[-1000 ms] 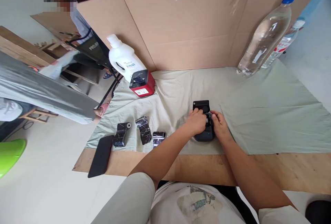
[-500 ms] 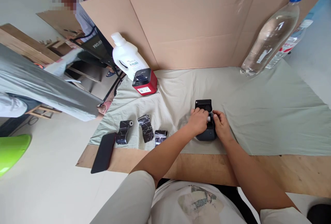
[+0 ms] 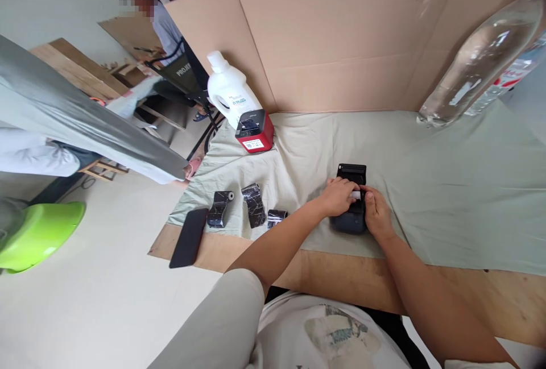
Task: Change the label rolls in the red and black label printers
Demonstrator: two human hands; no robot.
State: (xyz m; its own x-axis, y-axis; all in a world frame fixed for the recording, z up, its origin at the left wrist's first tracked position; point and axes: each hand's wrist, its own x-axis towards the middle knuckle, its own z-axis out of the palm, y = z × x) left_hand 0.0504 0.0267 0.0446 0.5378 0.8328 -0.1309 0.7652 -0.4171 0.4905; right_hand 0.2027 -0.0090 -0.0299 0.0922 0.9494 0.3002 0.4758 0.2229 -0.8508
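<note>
A small black portable printer (image 3: 348, 223) lies on the cloth with its lid (image 3: 352, 172) raised at the far side. Inside its compartment a white paper roll (image 3: 355, 194) shows between my hands. My left hand (image 3: 339, 196) reaches over the printer from the left, its bent fingers closed at the roll; the fingertips are partly hidden. Along the right side of the printer, my right hand (image 3: 377, 211) grips its edge, thumb and index finger near the roll's end.
Several black-wrapped rolls (image 3: 254, 205) and a black phone (image 3: 190, 238) lie to the left. Behind them stand a red-and-black box-shaped device (image 3: 256, 131) and a white jug (image 3: 232, 87). A large water bottle (image 3: 478, 62) leans against the cardboard (image 3: 350, 39). Another person (image 3: 168, 30) sits at far left.
The camera view has swung left, so the scene sits farther right in the picture. Both hands stay at the printer, with only a small shift of the fingers around the roll.
</note>
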